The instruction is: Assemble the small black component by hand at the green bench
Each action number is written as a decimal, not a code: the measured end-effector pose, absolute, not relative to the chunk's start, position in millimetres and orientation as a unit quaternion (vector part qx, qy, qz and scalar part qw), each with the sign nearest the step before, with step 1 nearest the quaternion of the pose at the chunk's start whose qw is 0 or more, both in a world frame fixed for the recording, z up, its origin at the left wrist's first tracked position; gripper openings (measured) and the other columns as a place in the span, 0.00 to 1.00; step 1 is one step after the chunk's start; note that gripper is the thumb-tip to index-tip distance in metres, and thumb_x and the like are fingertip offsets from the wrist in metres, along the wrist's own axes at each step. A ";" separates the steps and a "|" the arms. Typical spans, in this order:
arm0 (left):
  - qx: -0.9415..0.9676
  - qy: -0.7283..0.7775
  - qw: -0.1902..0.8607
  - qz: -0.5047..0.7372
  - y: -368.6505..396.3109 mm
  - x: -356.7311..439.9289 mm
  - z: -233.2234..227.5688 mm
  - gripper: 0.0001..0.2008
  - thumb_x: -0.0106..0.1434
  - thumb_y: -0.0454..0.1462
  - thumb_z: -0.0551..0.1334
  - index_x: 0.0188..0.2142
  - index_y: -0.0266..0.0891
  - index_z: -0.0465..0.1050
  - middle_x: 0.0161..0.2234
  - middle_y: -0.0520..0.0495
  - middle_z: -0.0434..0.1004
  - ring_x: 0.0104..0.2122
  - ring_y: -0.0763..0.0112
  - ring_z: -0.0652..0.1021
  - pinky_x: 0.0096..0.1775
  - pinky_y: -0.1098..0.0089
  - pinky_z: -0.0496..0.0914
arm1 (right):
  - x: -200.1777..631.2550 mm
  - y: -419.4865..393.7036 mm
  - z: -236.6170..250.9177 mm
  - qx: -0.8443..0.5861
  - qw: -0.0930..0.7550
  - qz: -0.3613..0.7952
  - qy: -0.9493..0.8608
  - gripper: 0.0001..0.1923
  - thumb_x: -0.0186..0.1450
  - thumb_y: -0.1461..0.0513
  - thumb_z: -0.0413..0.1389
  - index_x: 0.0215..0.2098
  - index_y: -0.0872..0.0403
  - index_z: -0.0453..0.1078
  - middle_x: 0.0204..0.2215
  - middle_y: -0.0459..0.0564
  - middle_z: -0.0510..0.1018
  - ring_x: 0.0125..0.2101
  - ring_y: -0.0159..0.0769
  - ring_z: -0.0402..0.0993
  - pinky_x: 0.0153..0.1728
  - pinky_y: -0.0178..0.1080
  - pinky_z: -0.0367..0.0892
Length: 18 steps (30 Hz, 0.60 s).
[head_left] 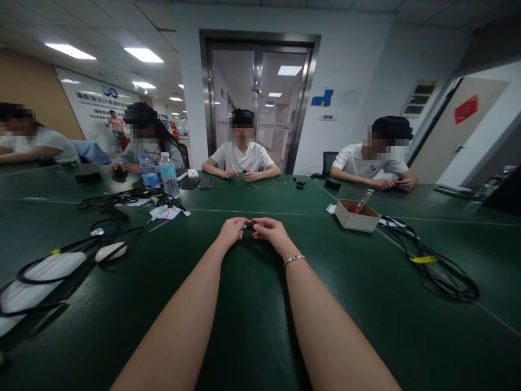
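Counter (252, 326): dark green, wide, spanning the whole foreground, carrying everything below.
Cables (431, 260): black coil at right with a yellow tag; another black loop (73, 255) at left beside a white pad.
Cardboard box (356, 214): open, right of the hands, well apart from them.
Water bottles (163, 174): two, upright, far left of centre.
Left hand (232, 231): fingers curled, grip pinching the left end of the small black part.
Right hand (272, 231): bracelet at wrist, grip pinching the right end of the same part.
Small black part (250, 225): between both sets of fingertips, just above the counter, mostly hidden; shape not clear.
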<state>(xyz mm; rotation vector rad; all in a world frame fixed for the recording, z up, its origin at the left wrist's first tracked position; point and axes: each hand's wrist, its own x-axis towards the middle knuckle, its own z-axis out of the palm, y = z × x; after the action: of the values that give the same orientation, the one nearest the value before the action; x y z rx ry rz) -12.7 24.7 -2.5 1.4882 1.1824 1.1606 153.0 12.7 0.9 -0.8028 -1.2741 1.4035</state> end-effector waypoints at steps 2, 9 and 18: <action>0.597 0.483 0.440 0.465 24.4 -12.4 -2.6 0.18 0.64 0.41 0.52 0.39 0.30 0.75 0.10 0.55 0.59 0.12 0.78 0.61 0.19 0.75 0.53 | 152.6 11.8 1.8 -0.337 0.517 0.585 -0.526 0.13 0.54 0.69 0.65 0.38 0.60 0.74 0.28 0.49 0.78 0.23 0.30 0.76 0.27 0.31 0.75; 0.602 0.474 0.433 0.475 19.2 -8.2 -1.4 0.14 0.63 0.41 0.53 0.38 0.33 0.72 0.15 0.56 0.60 0.14 0.78 0.61 0.19 0.77 0.54 | 151.3 14.6 1.4 -0.383 0.519 0.580 -0.498 0.07 0.58 0.70 0.62 0.35 0.60 0.74 0.23 0.47 0.76 0.19 0.28 0.73 0.23 0.29 0.74; 0.580 0.484 0.448 0.479 16.9 -4.7 1.1 0.13 0.62 0.41 0.54 0.39 0.36 0.71 0.22 0.53 0.64 0.19 0.78 0.64 0.22 0.76 0.58 | 150.3 15.9 2.7 -0.399 0.524 0.589 -0.468 0.02 0.61 0.69 0.61 0.31 0.62 0.73 0.20 0.48 0.74 0.17 0.27 0.70 0.22 0.30 0.74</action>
<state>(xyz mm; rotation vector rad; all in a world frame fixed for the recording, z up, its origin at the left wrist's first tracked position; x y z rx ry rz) -4.7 16.9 1.1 1.4349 1.1972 1.1842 150.3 15.9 2.7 -0.9560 -1.1189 1.4106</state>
